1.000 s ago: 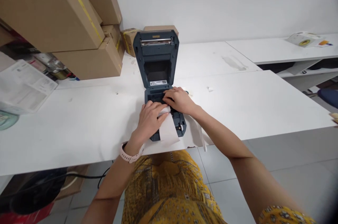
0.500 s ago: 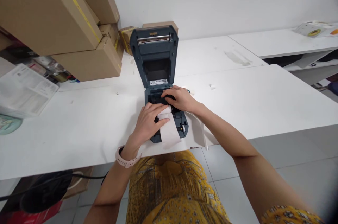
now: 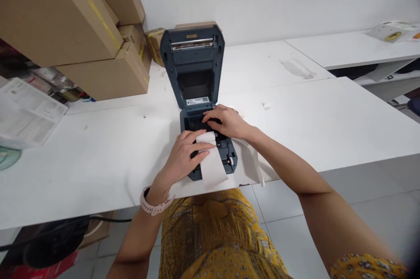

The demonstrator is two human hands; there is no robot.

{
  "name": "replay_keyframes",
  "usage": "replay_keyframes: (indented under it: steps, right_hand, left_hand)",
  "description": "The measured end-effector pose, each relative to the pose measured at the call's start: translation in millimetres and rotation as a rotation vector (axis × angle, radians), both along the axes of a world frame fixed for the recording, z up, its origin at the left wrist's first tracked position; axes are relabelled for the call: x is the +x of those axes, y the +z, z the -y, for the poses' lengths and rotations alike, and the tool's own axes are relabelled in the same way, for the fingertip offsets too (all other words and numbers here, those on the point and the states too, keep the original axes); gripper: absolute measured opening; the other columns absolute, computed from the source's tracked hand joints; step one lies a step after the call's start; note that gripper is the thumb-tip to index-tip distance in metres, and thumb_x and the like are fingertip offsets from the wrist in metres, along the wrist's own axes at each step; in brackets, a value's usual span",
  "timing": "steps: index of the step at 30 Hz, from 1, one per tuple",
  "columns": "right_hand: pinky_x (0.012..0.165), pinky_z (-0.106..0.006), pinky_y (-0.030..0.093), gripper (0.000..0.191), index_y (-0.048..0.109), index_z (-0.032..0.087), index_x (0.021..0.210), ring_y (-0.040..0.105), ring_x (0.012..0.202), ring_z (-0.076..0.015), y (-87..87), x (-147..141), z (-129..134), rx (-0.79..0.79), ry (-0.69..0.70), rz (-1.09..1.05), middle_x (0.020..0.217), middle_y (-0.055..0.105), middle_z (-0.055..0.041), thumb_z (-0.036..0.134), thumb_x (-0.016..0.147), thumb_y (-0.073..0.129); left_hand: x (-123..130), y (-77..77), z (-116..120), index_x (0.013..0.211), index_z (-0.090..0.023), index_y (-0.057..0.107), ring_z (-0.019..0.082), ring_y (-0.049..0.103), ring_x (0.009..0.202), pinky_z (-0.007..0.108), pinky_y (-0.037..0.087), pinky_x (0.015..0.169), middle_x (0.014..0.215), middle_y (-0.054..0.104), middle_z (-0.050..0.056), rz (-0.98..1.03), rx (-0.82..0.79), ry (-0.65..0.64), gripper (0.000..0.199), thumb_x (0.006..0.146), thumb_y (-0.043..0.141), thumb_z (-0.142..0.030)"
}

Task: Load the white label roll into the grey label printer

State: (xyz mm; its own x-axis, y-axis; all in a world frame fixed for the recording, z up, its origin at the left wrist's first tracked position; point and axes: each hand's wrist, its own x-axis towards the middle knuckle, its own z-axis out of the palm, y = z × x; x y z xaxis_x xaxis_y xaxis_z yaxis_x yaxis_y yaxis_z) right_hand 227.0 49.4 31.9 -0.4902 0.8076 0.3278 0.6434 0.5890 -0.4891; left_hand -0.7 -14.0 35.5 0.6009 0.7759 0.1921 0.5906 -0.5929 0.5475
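Left hand (image 3: 178, 159) now wider across paper strip (image 3: 214, 169)

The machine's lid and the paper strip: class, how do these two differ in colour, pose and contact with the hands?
Colour: the lid is dark blue-grey, while the paper strip is white.
Pose: the lid stands raised behind the base; the paper strip lies across the base toward the person.
Contact: the left hand has fingers on the paper strip; neither hand touches the lid.
Shared: both are at the same machine.
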Motion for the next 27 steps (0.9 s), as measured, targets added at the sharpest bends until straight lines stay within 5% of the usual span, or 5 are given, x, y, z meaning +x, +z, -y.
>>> replay_keyframes:
  steps: [27]
  right_hand:
    - [0.090,-0.042,0.053,0.021,0.079,0.021,0.107,0.065,0.107,-0.0283,0.4,1,3,-0.043,-0.029,-0.019,0.128,0.078,-0.0069,0.020,0.095,0.062]
  left_hand:
    - [-3,-12.4,-4,0.116,-0.042,0.080,0.030,0.054,0.127,0.060,0.043,0.112,0.152,0.063,0.004,0.050,0.094,-0.072,0.026,0.101,0.063,-0.029]
